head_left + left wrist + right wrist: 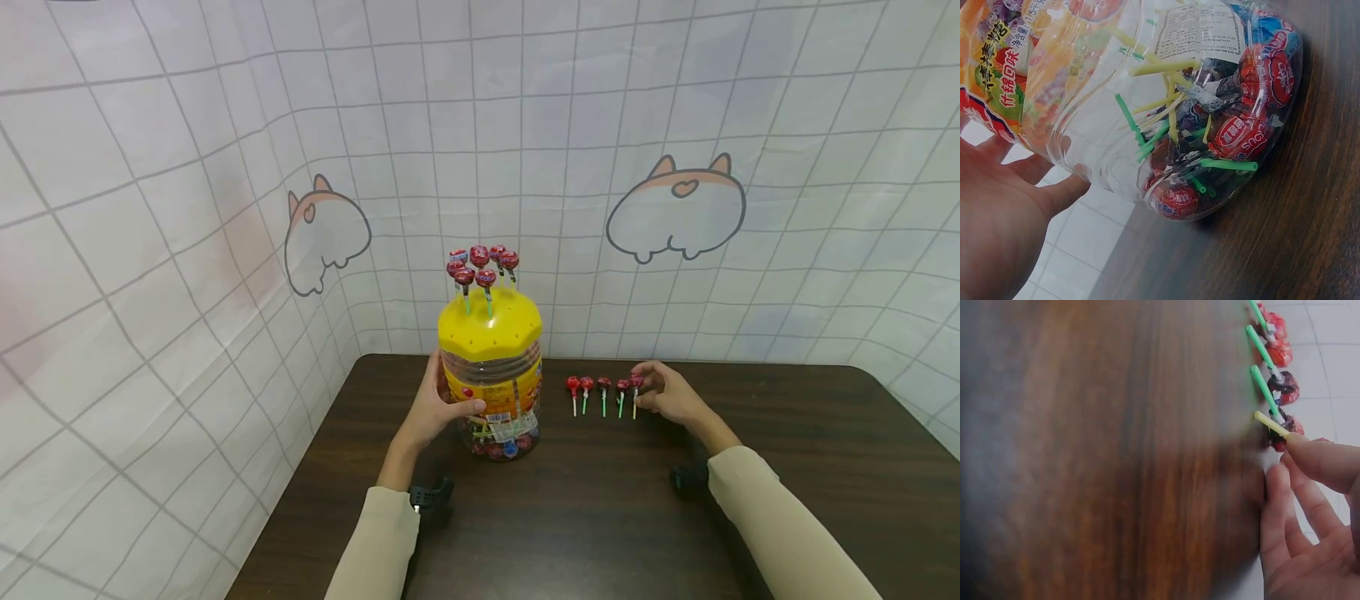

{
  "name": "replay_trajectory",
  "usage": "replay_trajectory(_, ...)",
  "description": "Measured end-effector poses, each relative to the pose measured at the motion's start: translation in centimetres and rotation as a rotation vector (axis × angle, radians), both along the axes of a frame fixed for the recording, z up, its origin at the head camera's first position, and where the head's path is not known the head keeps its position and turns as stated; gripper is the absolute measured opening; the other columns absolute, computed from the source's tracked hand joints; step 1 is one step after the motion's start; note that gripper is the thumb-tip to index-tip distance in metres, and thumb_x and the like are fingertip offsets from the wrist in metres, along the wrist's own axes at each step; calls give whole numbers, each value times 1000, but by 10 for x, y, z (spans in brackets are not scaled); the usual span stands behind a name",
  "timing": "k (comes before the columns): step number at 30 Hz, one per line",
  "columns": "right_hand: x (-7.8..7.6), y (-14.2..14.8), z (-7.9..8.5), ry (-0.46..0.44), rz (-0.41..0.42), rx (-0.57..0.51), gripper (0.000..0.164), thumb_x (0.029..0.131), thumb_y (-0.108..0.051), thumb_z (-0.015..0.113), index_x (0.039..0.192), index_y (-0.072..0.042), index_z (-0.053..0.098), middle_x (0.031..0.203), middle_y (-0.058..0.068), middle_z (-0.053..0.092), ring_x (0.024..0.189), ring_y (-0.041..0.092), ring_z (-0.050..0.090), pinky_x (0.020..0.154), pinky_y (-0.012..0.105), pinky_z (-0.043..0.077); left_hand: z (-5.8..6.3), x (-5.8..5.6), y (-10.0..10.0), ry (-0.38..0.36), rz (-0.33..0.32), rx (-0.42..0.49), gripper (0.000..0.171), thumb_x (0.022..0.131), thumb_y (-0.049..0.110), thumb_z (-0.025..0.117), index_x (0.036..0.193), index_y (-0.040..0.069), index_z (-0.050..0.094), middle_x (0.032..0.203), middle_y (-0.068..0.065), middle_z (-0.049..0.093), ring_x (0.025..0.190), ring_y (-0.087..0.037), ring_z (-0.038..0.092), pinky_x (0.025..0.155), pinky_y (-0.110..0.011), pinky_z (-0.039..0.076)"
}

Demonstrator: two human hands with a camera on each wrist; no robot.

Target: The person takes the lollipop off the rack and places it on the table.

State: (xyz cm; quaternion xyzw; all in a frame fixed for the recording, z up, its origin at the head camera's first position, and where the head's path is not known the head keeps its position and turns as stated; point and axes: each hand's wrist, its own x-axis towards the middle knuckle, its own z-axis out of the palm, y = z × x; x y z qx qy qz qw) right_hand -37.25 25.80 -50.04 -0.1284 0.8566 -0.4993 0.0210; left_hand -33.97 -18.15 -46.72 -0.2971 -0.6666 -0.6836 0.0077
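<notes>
A clear plastic candy jar (495,392) with a yellow lid (491,329) stands on the table, and several lollipops (480,256) stick upright out of the lid. My left hand (441,406) holds the jar from its left side, thumb across the front. In the left wrist view, more wrapped lollipops (1241,134) lie inside the jar's (1110,112) bottom. My right hand (669,395) pinches a yellow-stick lollipop (635,392) at the right end of a row. In the right wrist view, the thumb of the hand (1310,519) covers part of this lollipop (1270,425).
Beside the pinched one, the row's other lollipops, such as a green-stick one (603,396), lie on the dark wooden table (570,517), sticks toward me. A white grid-patterned cloth (517,150) hangs behind the table and at its left.
</notes>
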Motion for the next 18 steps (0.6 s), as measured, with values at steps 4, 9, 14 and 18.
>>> replay_trajectory(4, -1, 1, 1, 34, 15, 38, 49, 92, 2, 70, 136, 6, 48, 110, 27, 54, 85, 23, 52, 68, 32, 48, 1, 0, 0, 2, -6, 8, 99, 87, 8, 82, 159, 34, 19, 148, -7, 48, 129, -24, 58, 105, -40, 55)
replay_trajectory(9, -3, 3, -1, 40, 6, 78, 48, 92, -2, 73, 135, 4, 51, 115, 27, 56, 88, 24, 52, 70, 33, 44, 0, -1, 0, 9, -11, 11, 99, 87, 9, 81, 160, 31, 17, 148, -7, 48, 129, -22, 58, 106, -39, 54)
replay_trajectory(14, -8, 6, -5, 82, -8, 133, 47, 91, -4, 75, 132, 3, 54, 118, 26, 58, 91, 23, 54, 77, 35, 46, -1, -1, 0, 13, -12, 12, 98, 87, 10, 81, 159, 31, 18, 148, -7, 48, 129, -22, 58, 107, -40, 54)
replay_trajectory(18, -11, 9, -8, 89, -8, 149, 48, 90, -5, 76, 132, 3, 55, 120, 28, 59, 85, 22, 54, 74, 34, 46, -1, 0, 0, -2, -8, 10, 98, 87, 12, 83, 158, 34, 19, 148, -7, 48, 130, -23, 58, 107, -40, 54)
